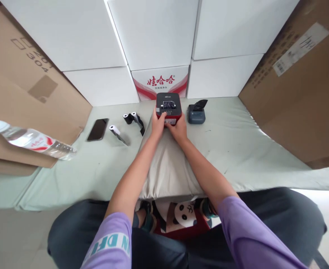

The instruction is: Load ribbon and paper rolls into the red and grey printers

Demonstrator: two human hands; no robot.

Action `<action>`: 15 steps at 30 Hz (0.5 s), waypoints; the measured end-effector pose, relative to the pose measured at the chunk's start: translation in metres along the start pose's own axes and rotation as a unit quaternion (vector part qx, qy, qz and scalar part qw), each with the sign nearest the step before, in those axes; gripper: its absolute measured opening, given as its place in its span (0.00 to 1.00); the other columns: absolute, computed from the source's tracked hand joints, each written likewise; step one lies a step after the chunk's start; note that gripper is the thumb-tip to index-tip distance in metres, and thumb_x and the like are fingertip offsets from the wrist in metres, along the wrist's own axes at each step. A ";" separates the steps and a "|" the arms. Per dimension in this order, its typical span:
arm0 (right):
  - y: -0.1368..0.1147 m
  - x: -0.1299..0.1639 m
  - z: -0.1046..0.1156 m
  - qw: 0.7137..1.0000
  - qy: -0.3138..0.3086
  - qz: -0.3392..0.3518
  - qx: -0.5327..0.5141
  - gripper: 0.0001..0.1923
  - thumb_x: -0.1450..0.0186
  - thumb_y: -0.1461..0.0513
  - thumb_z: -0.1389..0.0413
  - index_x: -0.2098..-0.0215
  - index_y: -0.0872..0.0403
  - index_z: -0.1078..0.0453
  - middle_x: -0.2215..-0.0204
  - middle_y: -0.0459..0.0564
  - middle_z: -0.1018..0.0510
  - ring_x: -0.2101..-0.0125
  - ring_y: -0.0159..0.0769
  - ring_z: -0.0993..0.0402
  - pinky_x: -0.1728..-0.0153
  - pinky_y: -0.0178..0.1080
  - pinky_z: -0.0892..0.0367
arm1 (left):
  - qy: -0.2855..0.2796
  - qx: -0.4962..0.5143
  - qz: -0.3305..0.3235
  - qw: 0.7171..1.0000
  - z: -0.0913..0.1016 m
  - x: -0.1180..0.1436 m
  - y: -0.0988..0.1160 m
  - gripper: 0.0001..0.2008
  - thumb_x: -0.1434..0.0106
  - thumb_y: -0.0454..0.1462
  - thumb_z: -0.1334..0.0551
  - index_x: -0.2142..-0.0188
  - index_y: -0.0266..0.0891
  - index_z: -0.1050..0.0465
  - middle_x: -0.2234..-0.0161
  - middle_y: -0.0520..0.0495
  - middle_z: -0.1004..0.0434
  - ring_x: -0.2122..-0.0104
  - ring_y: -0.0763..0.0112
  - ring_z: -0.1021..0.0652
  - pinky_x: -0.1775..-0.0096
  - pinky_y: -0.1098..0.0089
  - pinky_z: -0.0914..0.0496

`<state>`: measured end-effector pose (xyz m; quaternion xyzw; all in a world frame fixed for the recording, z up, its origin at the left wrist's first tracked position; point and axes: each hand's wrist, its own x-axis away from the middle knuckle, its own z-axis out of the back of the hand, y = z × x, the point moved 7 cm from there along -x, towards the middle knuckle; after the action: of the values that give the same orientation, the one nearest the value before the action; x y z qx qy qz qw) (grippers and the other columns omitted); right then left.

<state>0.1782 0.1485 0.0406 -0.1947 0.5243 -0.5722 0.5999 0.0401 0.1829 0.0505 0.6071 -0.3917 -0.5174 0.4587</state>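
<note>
Boxes wall the mat (237,149) at twelve, nine and three o'clock, leaving free room only across its middle and toward six. Dead ahead at twelve, a red printer (168,108) sits at the far end of a grey pillow (167,172). The left hand (158,125) clasps its left side, the right hand (178,129) its near right corner, fingers wrapped against the casing. Both forearms run straight out over the pillow. At one o'clock stands a blue printer (196,114); at eleven lie rolls (132,118) and a phone (97,129); a bottle (30,140) at nine.
</note>
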 end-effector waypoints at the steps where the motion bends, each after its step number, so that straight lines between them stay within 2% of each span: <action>1: -0.006 0.006 0.007 1.000 0.006 0.011 0.000 0.46 0.38 0.52 0.33 0.30 0.58 0.48 0.36 0.70 0.30 0.35 0.58 0.33 0.35 0.60 0.35 | -0.003 -0.008 -0.011 1.000 0.001 0.010 0.010 0.32 0.30 0.41 0.39 0.28 0.45 0.42 0.33 0.45 0.28 0.33 0.58 0.28 0.32 0.61 0.37; 4: -0.026 0.034 0.032 0.998 0.028 0.054 0.006 0.44 0.39 0.54 0.33 0.31 0.56 0.46 0.37 0.68 0.31 0.34 0.59 0.36 0.33 0.62 0.38 | -0.020 -0.030 -0.027 0.999 0.009 0.048 0.039 0.33 0.28 0.46 0.39 0.27 0.47 0.44 0.30 0.45 0.32 0.31 0.56 0.31 0.30 0.60 0.38; 7: -0.036 0.077 0.053 0.997 0.025 0.066 0.019 0.43 0.39 0.53 0.33 0.31 0.53 0.44 0.37 0.67 0.32 0.34 0.63 0.37 0.34 0.67 0.39 | -0.061 -0.070 -0.015 0.996 0.020 0.092 0.051 0.36 0.29 0.51 0.37 0.26 0.49 0.44 0.30 0.46 0.32 0.28 0.54 0.36 0.27 0.57 0.43; 11: -0.029 0.128 0.065 0.999 0.015 0.038 0.034 0.42 0.40 0.53 0.33 0.33 0.55 0.43 0.41 0.68 0.31 0.39 0.64 0.34 0.37 0.69 0.36 | -0.100 -0.114 0.007 0.988 0.035 0.142 0.043 0.38 0.30 0.56 0.38 0.26 0.51 0.44 0.31 0.44 0.31 0.27 0.49 0.36 0.27 0.52 0.42; 15: -0.021 0.145 0.057 0.999 -0.014 0.018 0.033 0.43 0.40 0.54 0.33 0.33 0.56 0.44 0.42 0.67 0.30 0.40 0.62 0.32 0.38 0.67 0.34 | -0.088 -0.128 0.044 0.987 0.049 0.159 0.027 0.40 0.31 0.59 0.39 0.25 0.53 0.46 0.29 0.44 0.34 0.27 0.47 0.36 0.27 0.49 0.43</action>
<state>0.1874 -0.0071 0.0210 -0.1731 0.4998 -0.5753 0.6238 0.0168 0.0168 0.0315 0.4774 -0.3871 -0.5943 0.5187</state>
